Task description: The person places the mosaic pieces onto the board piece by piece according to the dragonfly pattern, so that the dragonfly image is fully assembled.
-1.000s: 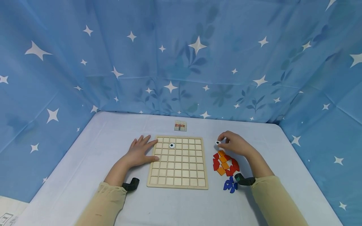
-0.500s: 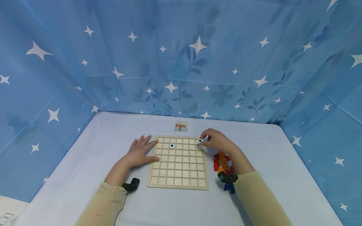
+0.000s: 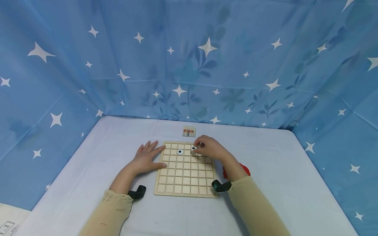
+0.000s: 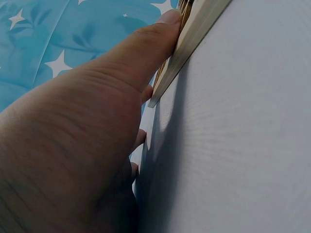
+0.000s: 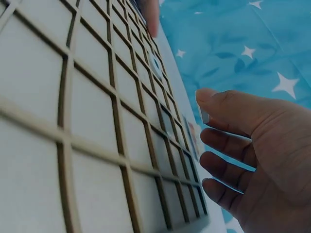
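A wooden grid board [image 3: 186,172] lies on the white table. My left hand [image 3: 146,159] rests spread at its left side, thumb and index fingertip on the frame. One white eye tile [image 3: 180,152] with a black pupil sits in a cell of the second row. Over the upper part of the board, my right hand [image 3: 211,148] pinches a second eye tile [image 3: 193,148] between thumb and fingers. In the right wrist view that tile [image 5: 202,113] shows edge-on, apart from the grid. The right hand and forearm cover the board's upper right cells.
A small picture card [image 3: 189,131] with a gridded design lies behind the board. Red pieces [image 3: 245,169] show right of the board, partly hidden by the right forearm. A blue star-patterned curtain [image 3: 177,65] encloses the table's back and sides.
My right hand has carried the eye tile leftward from beside the coloured pieces to above the board. Its forearm now covers the orange and blue pieces. The left hand has stayed put.
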### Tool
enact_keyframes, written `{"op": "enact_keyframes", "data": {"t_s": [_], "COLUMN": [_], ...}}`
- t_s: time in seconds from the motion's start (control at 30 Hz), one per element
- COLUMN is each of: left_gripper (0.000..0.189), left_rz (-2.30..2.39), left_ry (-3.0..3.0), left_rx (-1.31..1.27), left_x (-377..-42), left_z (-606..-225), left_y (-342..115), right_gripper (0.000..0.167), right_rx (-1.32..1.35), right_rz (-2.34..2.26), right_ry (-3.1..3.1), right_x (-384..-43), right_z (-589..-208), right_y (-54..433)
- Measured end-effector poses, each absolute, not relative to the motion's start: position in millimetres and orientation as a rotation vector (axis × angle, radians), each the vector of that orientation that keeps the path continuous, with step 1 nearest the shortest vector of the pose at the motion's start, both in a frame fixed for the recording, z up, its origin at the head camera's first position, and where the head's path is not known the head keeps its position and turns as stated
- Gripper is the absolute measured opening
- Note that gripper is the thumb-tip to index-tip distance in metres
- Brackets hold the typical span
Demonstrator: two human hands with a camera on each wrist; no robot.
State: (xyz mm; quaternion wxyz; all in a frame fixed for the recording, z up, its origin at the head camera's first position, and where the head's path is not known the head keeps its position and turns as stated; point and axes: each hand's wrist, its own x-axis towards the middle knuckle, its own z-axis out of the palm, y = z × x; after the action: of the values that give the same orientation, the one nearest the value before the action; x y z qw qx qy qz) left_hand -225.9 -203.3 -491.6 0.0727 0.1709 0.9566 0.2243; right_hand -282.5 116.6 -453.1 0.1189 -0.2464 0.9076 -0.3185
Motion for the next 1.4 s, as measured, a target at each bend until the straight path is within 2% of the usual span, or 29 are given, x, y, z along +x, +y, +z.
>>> {"op": "enact_keyframes", "data": {"t_s": [0.5, 0.97, 1.4], "left_gripper": [0.086, 0.087, 0.087], "left_rz": [0.663, 0.654, 0.661], "left_ry": [2.882, 2.888, 2.878], "left_rx": [0.524, 0.519, 0.512], "left_x": [-226, -226, -227], "left_z": [-491, -491, -491], "left_y": [-203, -203, -203], "right_gripper": [0.021, 0.024, 0.018], "right_rx": [-0.729, -0.739, -0.729], "right_rz": [-0.883, -0.767, -0.825], "right_ry": [2.674, 2.742, 2.721], "right_x": [-282, -280, -279], "right_z": [-466, -470, -471], "right_y": [90, 88, 90]}}
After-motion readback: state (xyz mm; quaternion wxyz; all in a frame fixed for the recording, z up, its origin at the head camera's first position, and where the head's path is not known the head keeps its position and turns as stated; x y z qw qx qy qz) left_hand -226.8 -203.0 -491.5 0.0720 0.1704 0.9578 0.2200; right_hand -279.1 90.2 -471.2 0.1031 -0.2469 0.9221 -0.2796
